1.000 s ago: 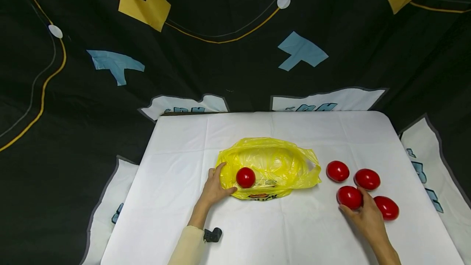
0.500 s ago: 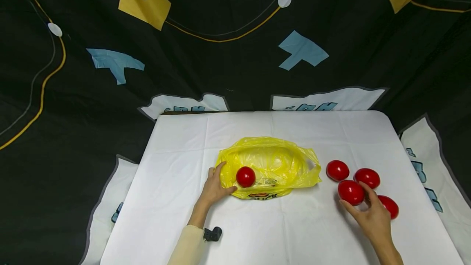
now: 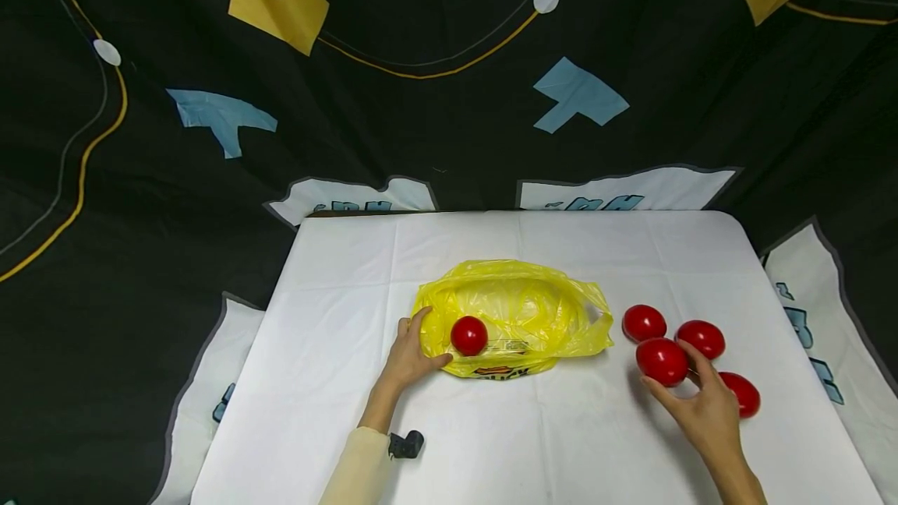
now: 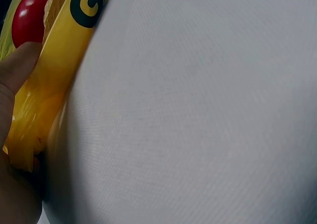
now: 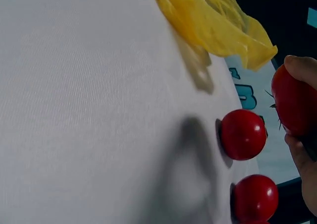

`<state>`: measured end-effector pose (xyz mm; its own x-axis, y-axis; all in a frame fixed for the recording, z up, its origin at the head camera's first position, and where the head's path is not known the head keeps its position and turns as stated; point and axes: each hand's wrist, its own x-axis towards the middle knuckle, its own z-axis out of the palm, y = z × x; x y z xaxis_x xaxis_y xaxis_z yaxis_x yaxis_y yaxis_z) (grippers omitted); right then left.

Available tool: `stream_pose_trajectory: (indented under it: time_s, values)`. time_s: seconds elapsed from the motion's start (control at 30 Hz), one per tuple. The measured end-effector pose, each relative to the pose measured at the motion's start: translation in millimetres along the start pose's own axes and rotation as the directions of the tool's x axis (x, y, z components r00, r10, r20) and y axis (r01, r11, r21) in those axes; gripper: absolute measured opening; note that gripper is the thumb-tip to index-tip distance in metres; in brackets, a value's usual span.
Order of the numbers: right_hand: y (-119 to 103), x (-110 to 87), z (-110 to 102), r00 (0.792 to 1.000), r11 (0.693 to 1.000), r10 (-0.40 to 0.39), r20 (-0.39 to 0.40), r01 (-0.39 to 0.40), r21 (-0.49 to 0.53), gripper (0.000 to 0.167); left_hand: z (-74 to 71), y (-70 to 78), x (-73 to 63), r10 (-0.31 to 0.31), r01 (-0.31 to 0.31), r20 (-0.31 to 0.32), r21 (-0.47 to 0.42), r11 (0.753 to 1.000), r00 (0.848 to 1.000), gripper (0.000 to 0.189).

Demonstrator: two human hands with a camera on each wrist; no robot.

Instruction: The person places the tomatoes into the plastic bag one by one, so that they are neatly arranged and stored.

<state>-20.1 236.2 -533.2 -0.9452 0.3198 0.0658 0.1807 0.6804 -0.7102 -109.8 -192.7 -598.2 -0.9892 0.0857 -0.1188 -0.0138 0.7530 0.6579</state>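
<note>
A yellow plastic bag (image 3: pixel 536 310) lies mouth upward on the white table. One red tomato (image 3: pixel 468 335) sits in its left part. My left hand (image 3: pixel 407 357) grips the bag's left end, and in the left wrist view the thumb (image 4: pixel 21 63) lies over the bag's rim. Over on the right, my right hand (image 3: pixel 707 413) pinches another tomato (image 3: pixel 662 362) between thumb and fingers, raised off the table. Thin green leaf tips show on this held tomato (image 5: pixel 295 102) in the right wrist view.
Three loose tomatoes lie around the right hand: one at the back left (image 3: pixel 643 323), one at the back right (image 3: pixel 700 340) and one partly hidden behind the hand (image 3: pixel 740 394). A dark curtain (image 3: pixel 435 131) hangs behind the white table (image 3: pixel 484 443).
My right hand has lifted the tomato it holds off the table and shifted it slightly away from me. The left hand and the bag have stayed put.
</note>
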Motion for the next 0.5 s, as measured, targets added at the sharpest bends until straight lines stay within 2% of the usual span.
stream_pose_trajectory:
  time_s: [0.27, 0.5]
  values:
    - [-7.7, 1.5, 5.6, 0.995, 0.995, -0.098, -0.014, 0.099, 0.012, 0.084, -0.3, -0.4, 1.1, -0.002, 0.002, 0.007, 0.009, 1.0, 1.0, 0.097]
    - [-18.7, 4.1, 14.3, 0.975, 0.975, -0.218, -0.05, 0.22, 0.038, 0.082, -0.2, -1.0, 1.0, -0.003, 0.003, 0.003, -0.001, 1.0, 1.0, 0.097]
